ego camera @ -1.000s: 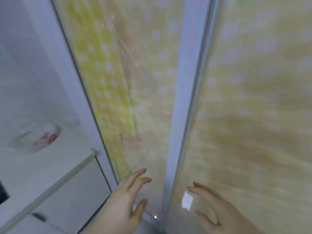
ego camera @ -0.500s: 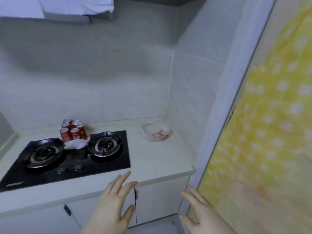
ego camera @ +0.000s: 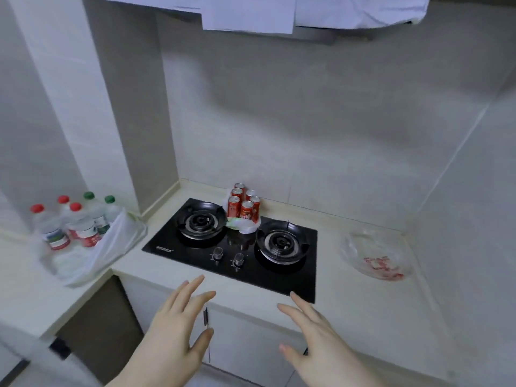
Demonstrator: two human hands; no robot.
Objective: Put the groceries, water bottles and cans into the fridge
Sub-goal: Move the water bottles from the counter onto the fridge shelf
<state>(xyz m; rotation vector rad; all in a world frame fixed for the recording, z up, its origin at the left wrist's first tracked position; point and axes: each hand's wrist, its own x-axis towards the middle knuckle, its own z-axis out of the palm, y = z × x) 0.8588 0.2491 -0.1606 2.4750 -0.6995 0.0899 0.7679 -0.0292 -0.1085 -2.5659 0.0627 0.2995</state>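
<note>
Both hands hover empty, fingers spread, off the tabletop's [ego camera: 349, 311] front edge. Six upright red drink cans [ego camera: 243, 205] stand in a crumpled white bag between the black hob's [ego camera: 195, 247] burners, straight ahead, the left hand [ego camera: 178, 328] slightly nearer than the right hand [ego camera: 321, 342]. Clear capped water bottles [ego camera: 75, 219] fill a white plastic bag [ego camera: 111, 247] at the left corner.

Both hands, left [ego camera: 173, 328] and right [ego camera: 321, 342], look bare, with no sleeves apparently reaching the wrists.

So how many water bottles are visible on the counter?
5, clustered in the white bag left of the stove: three red-capped, two green-capped. More may be hidden.
</note>
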